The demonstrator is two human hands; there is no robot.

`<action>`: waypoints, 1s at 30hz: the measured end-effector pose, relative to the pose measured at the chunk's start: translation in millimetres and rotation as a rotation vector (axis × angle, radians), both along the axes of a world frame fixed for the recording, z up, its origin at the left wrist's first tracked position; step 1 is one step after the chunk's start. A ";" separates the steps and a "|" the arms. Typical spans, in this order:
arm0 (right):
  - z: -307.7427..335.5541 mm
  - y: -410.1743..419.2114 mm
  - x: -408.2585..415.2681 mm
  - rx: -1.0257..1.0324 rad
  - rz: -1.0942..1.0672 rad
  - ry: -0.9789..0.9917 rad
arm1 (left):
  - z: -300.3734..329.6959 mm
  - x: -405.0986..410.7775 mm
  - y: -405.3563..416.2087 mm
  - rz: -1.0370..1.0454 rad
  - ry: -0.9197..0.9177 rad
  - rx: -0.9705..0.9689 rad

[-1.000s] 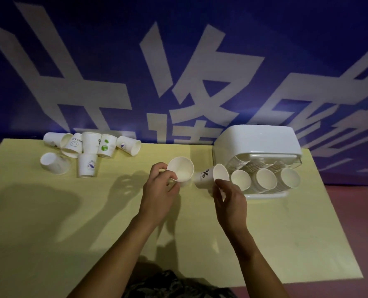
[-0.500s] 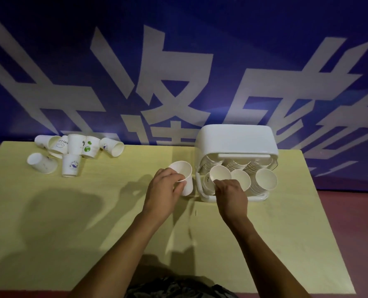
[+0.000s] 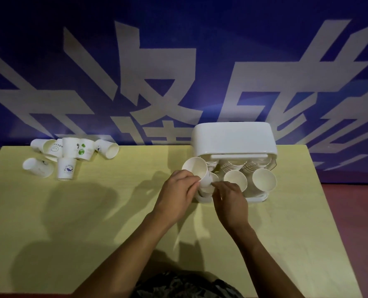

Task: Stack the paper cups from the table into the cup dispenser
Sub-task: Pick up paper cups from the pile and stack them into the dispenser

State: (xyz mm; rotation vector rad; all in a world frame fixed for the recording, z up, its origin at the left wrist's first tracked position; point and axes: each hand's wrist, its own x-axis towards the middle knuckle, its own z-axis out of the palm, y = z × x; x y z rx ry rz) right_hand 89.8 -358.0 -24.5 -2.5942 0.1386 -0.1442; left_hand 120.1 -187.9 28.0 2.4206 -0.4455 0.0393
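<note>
The left hand [image 3: 180, 193] has its fingers curled round a plain white paper cup [image 3: 197, 172], gripping the lower wall while the round open mouth tilts up and to the left. This held cup sits at the leftmost column of the cup dispenser [image 3: 234, 138], its base pressed in against the cup already there. The right hand [image 3: 230, 201] lies just beside it, fingers bent down at the front of that same left column; they appear to pinch the rim of the front cup [image 3: 213, 179], though the left hand and the held cup cover most of that cup and the contact is hard to make out.

The dispenser is a smooth white plastic box with rounded corners and a clear front part, standing near the far right of the surface [image 3: 92, 211]. Behind the clear plastic, ribbed rows of nested cup rims show. Two more stacks end in open white mouths facing the camera: the middle cup [image 3: 235, 181] and the right cup [image 3: 264, 181].

The surface is a flat, pale yellow board with a matt finish. At its far left lies a cluster of loose cups [image 3: 71, 155], some upright, some tipped on their sides, several with small printed marks too small to read. Behind everything hangs a blue banner [image 3: 178, 61] with large white characters, cut off by the frame.
</note>
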 end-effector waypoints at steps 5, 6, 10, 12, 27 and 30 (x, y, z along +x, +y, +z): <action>-3.9 -20.1 -6.0 0.025 -0.033 0.008 | -33.6 6.1 -22.4 -0.146 0.063 0.118; -4.6 -22.9 -7.2 0.026 -0.040 0.019 | -42.3 8.2 -25.9 -0.156 0.075 0.139; -4.6 -28.0 -12.7 0.006 -0.053 0.047 | -69.9 17.7 -40.7 -0.229 0.188 0.317; -3.9 -27.7 -14.0 -0.019 -0.044 0.066 | -76.9 20.8 -47.4 -0.230 0.249 0.336; -10.2 80.7 6.1 -0.032 0.298 0.178 | -61.2 -14.1 122.7 0.243 0.296 0.271; -13.7 122.5 15.8 -0.047 0.398 0.200 | -60.1 -18.3 180.3 0.356 0.293 0.302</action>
